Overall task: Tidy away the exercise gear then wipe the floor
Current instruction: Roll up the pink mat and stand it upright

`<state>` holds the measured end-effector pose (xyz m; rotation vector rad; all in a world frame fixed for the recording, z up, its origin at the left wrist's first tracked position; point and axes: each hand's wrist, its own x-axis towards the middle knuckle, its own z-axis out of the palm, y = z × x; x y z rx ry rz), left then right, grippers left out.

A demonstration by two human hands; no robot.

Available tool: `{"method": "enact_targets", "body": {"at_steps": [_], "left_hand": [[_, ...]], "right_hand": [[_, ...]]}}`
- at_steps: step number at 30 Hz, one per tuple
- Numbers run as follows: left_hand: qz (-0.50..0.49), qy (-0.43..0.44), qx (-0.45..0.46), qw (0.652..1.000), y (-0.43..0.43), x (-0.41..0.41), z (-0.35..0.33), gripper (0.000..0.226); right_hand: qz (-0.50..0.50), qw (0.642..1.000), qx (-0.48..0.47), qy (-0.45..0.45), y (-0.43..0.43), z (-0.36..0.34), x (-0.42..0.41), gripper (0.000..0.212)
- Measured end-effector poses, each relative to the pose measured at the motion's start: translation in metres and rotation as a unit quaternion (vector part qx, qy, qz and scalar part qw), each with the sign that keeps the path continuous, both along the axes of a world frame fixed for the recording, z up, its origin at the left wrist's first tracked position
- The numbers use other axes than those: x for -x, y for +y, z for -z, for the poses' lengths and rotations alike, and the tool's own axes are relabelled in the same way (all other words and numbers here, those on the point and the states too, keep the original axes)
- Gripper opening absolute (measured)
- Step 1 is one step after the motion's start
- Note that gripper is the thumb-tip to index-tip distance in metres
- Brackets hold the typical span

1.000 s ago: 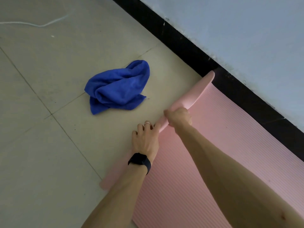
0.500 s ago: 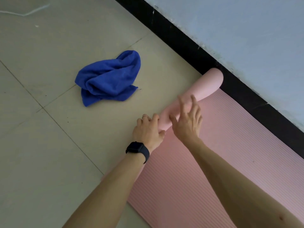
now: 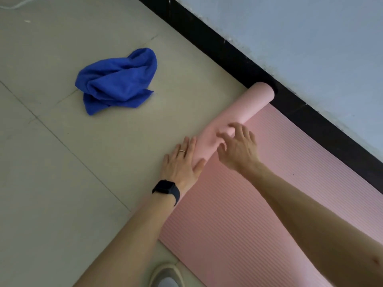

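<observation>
— Pink foam, soft: the left hand (image 3: pixel 182 162) lies flat and spread against the roll's (image 3: pixel 238 119) near side, the right hand (image 3: pixel 238 149) open-fingered on top, gripping nothing, though its fingertips blur.

— Handling?

— Light and springy; it dents, so press with palms across the width. The mat (image 3: pixel 259 204) lies along the skirting (image 3: pixel 207 36).

— Changed?

— The roll is thicker than a second ago. The blue cloth (image 3: pixel 118 81) waits on the floor (image 3: pixel 51 183).
</observation>
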<state>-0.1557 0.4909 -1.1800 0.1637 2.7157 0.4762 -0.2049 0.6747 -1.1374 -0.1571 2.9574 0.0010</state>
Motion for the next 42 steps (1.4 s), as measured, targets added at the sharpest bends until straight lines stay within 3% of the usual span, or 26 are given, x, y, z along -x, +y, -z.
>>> {"method": "enact_targets", "body": {"at_steps": [3, 6, 8, 11, 14, 16, 18, 20, 24, 28, 30, 32, 34, 36, 39, 42], "left_hand": [[-0.005, 0.041, 0.033, 0.999, 0.023, -0.028, -0.003, 0.072], [0.014, 0.040, 0.046, 0.998, 0.039, -0.042, -0.014, 0.072], [0.032, 0.017, -0.008, 0.999, 0.045, -0.041, -0.025, 0.067], [-0.046, 0.009, -0.099, 0.994, 0.031, -0.037, -0.040, 0.063], [-0.025, -0.046, 0.021, 0.998, 0.025, -0.051, -0.033, 0.084], [-0.003, -0.087, 0.015, 0.996, 0.047, -0.075, -0.022, 0.089], [-0.012, -0.060, 0.011, 0.998, 0.076, -0.103, -0.014, 0.086], [-0.013, -0.020, 0.057, 0.998, 0.099, -0.127, -0.014, 0.083], [0.023, -0.004, 0.101, 0.995, 0.125, -0.147, -0.034, 0.081], [0.016, 0.030, -0.005, 0.999, 0.123, -0.136, -0.064, 0.060], [0.018, 0.034, 0.003, 0.999, 0.120, -0.126, -0.064, 0.067], [0.044, -0.030, 0.069, 0.996, 0.124, -0.126, -0.055, 0.091], [0.062, -0.083, 0.070, 0.992, 0.145, -0.143, -0.038, 0.104], [0.063, -0.074, 0.039, 0.995, 0.173, -0.171, -0.024, 0.107], [0.078, -0.015, 0.083, 0.993, 0.200, -0.203, -0.019, 0.106], [0.093, -0.022, 0.106, 0.990, 0.212, -0.215, -0.031, 0.104]], "right_hand": [[-0.018, 0.999, 0.038, 0.029, -0.007, -0.008, 0.007, 0.048], [-0.122, 0.988, 0.020, -0.090, 0.004, -0.003, 0.001, 0.058], [-0.119, 0.986, 0.022, -0.111, 0.021, 0.002, -0.013, 0.059], [-0.082, 0.990, 0.061, -0.098, 0.048, 0.006, -0.048, 0.059], [-0.068, 0.992, 0.047, -0.094, 0.079, 0.009, -0.087, 0.063], [-0.058, 0.995, 0.042, -0.071, 0.094, 0.006, -0.103, 0.058], [-0.011, 0.997, 0.080, -0.005, 0.098, -0.002, -0.104, 0.042], [0.014, 0.993, 0.112, 0.045, 0.095, -0.009, -0.100, 0.042], [-0.084, 0.991, 0.062, -0.086, 0.102, -0.004, -0.097, 0.053], [-0.067, 0.990, 0.089, -0.092, 0.143, 0.011, -0.128, 0.053], [-0.063, 0.989, 0.101, -0.083, 0.167, 0.014, -0.148, 0.052], [-0.058, 0.990, 0.096, -0.082, 0.188, 0.019, -0.168, 0.051], [-0.038, 0.993, 0.088, -0.067, 0.203, 0.018, -0.188, 0.049], [0.005, 0.995, 0.100, -0.007, 0.209, 0.013, -0.198, 0.050], [0.062, 0.981, 0.154, 0.097, 0.209, 0.002, -0.190, 0.048], [-0.022, 0.992, 0.125, 0.024, 0.213, 0.007, -0.184, 0.053]]}}
